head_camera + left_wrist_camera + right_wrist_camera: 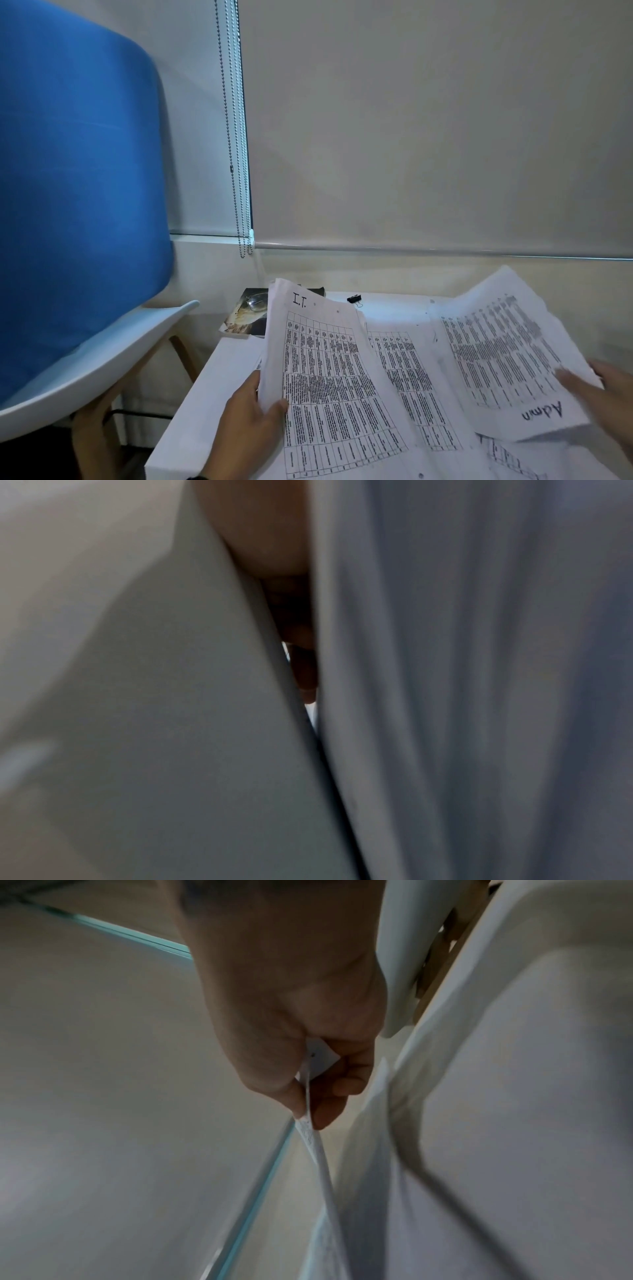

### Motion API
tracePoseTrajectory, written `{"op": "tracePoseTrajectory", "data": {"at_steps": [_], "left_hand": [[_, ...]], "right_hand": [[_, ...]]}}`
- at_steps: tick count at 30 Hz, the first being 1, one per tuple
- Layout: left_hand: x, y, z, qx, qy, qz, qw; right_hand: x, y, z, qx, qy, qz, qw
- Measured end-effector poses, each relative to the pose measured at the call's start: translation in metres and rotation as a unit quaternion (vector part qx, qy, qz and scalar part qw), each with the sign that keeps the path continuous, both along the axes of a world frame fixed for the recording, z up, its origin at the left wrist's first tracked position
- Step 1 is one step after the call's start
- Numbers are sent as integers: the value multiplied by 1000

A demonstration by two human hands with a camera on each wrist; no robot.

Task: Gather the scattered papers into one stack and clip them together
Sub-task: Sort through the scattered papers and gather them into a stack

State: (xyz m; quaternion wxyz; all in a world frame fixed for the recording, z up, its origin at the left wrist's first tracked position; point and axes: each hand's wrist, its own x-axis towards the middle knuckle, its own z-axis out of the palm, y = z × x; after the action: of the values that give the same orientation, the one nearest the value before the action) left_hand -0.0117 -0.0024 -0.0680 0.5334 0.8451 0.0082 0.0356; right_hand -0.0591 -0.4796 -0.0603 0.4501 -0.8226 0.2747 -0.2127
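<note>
My left hand (270,409) grips the left edge of a raised bundle of printed sheets headed "I.T." (325,359), thumb on top. In the left wrist view only its fingers (303,674) show, pressed against blurred paper (445,696). My right hand (589,383) holds a lifted sheet marked "Admn" (507,353) by its right edge. The right wrist view shows that hand (310,1110) pinching the sheet's edge (322,1164). Another printed sheet (404,377) lies flat between them on the white table (205,394). A black binder clip (354,298) lies at the table's far edge.
A magazine with glasses on it (246,313) sits at the table's far left corner. A blue and white chair (78,205) stands close on the left. A wall with a window blind and bead chain (239,171) is right behind the table.
</note>
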Motion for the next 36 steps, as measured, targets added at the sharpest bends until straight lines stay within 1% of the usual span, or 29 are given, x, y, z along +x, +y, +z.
{"op": "tracePoseTrajectory", "data": {"at_steps": [2,5,7,9,11,14,16,17,20,22,24,26,29,31,34,36], "left_hand": [[-1,-1,2,-3,4,3,1000],[-3,-3,5,-3,9,8,1000],[-4,-4,6,-6,9,13,1000],[-6,-5,8,-7,12,18,1000],[-6,-6,9,-9,16,21,1000],[-7,-6,9,-15,15,16,1000],[-7,-4,8,-13,8,12,1000],[-6,-3,7,-10,0,10,1000],[-5,-2,6,1,-14,8,1000],[-4,-2,6,6,-12,8,1000],[-3,-2,5,2,-11,7,1000],[-2,-3,6,-13,-12,4,1000],[-5,-3,9,-63,-3,9,998],[-6,-3,10,-84,4,13,996],[-6,-5,9,-57,5,11,998],[-6,-6,10,-35,6,9,999]], "right_hand": [[-7,38,29,19,-72,13,997],[-13,80,63,73,-174,79,979],[-15,107,80,140,-224,123,957],[-15,131,91,232,-260,172,921],[-13,153,94,303,-259,214,892],[-8,176,75,363,-221,249,870],[-2,185,56,376,-176,256,873],[1,188,46,374,-146,257,879],[10,194,22,332,-25,249,909],[12,193,12,274,40,243,930],[9,193,8,179,78,253,948],[5,196,6,102,96,265,954],[1,207,9,36,106,282,953],[-2,215,14,-12,119,303,946],[-8,224,23,-97,162,364,912],[-10,223,30,-100,189,382,899]]}}
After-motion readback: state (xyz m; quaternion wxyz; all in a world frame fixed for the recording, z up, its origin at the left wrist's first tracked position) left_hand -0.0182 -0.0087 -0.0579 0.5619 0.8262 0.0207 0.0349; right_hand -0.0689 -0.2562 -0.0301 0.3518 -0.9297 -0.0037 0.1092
